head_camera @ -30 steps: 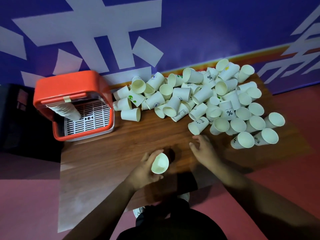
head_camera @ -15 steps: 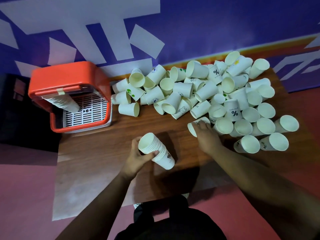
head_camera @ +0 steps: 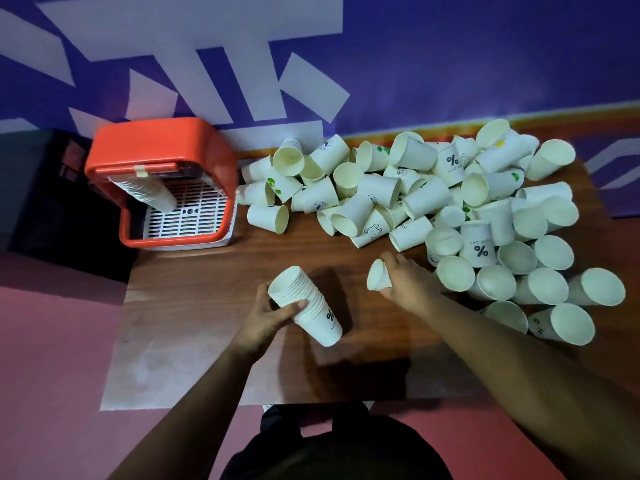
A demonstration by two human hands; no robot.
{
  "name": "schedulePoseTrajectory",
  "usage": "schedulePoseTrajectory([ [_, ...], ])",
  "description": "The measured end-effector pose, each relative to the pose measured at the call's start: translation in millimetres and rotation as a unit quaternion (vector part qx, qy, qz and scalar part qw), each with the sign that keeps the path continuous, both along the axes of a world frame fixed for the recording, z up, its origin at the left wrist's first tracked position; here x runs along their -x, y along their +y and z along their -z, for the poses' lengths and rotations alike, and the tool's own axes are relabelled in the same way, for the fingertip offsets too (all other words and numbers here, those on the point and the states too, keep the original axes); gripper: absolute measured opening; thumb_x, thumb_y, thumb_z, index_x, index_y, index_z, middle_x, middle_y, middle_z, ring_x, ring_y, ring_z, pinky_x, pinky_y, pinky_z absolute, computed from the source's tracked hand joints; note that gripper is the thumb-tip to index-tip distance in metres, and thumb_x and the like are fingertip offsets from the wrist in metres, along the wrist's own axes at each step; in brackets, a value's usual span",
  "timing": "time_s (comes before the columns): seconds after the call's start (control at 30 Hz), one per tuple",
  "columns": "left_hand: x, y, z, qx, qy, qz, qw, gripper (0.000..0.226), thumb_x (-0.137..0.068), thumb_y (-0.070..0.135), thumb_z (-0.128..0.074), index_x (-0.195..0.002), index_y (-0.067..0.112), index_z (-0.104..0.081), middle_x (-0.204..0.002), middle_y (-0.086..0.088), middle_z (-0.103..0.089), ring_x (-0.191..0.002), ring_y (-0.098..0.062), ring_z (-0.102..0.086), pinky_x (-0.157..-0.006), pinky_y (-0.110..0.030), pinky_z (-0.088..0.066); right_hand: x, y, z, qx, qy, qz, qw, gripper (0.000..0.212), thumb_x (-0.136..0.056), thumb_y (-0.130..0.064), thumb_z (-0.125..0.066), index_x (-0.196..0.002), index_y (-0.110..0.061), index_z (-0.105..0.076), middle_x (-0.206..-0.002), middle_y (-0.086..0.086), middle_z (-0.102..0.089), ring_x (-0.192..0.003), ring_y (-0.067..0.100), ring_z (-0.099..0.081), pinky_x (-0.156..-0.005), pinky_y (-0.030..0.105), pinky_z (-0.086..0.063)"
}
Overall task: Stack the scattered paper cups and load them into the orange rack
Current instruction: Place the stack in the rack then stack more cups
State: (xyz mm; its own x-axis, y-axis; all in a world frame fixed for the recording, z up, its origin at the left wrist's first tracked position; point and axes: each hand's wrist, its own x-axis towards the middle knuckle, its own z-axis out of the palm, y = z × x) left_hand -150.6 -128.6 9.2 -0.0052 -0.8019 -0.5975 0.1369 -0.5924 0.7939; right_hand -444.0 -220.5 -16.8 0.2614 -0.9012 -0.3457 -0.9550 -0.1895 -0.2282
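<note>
1. Looking down, you see a dark wood-grain counter pushed against a blue wall printed with big white shapes, with an orange stripe along its foot.
2. Your left hand has fingers and thumb curled round a nested stack of cups. The stack is tilted over the front middle of the counter, its mouth turned up and left.
3. Your right hand grips a single cup at the near edge of the pile. Its mouth faces left, and it sits apart from the stack.
4. The pile of loose cups covers the right half of the counter. Most lie on their sides, and some carry a percent sign or small drawings.
5. The orange rack stands at the back left corner, against the wall. A second stack slants inside it above a white slotted tray.
6. Pale glare washes over the counter's front left corner.
7. The floor around it is pinkish red, and a dark boxy shape sits left of the rack, too dim to identify
</note>
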Motion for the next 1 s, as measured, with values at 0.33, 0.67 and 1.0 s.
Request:
schedulePoseTrajectory([
  [0.33,-30.0,-15.0,-36.4,0.102,-0.126,0.155,0.975,0.072,-0.072,0.027,-0.090,-0.133,0.030,-0.052,-0.125,0.007,-0.066,-0.117,-0.016,-0.063,-0.096,-0.038,-0.054,-117.4,-24.2,-81.9,-0.124,-0.586,0.203,0.775,0.058,-0.072,-0.043,-0.076,-0.126,-0.040,-0.055,-0.121,-0.007,-0.065,-0.114,0.010,-0.061,-0.100,0.036,-0.051],
  [0.67,-103.6,-22.8,-45.5,0.128,-0.108,0.146,0.975,0.068,-0.077,0.016,-0.086,-0.137,0.027,-0.054,-0.128,-0.001,-0.067,-0.117,-0.023,-0.064,-0.101,-0.048,-0.052,-198.4,-9.2,-97.8,-0.137,-0.463,0.080,0.872,0.070,-0.062,-0.055,-0.073,-0.127,-0.045,-0.050,-0.120,-0.019,-0.061,-0.104,0.004,-0.062,-0.094,0.035,-0.053],
  [1.0,-219.9,-63.2,-57.0,0.178,-0.148,0.114,0.966,0.073,-0.073,0.023,-0.088,-0.137,0.031,-0.054,-0.123,0.003,-0.069,-0.116,-0.019,-0.064,-0.105,-0.050,-0.048,-318.7,-9.5,-95.3,-0.240,-0.523,0.149,0.804,0.042,-0.094,-0.043,-0.059,-0.132,-0.055,-0.045,-0.136,-0.013,-0.054,-0.124,0.007,-0.052,-0.102,0.045,-0.050],
])
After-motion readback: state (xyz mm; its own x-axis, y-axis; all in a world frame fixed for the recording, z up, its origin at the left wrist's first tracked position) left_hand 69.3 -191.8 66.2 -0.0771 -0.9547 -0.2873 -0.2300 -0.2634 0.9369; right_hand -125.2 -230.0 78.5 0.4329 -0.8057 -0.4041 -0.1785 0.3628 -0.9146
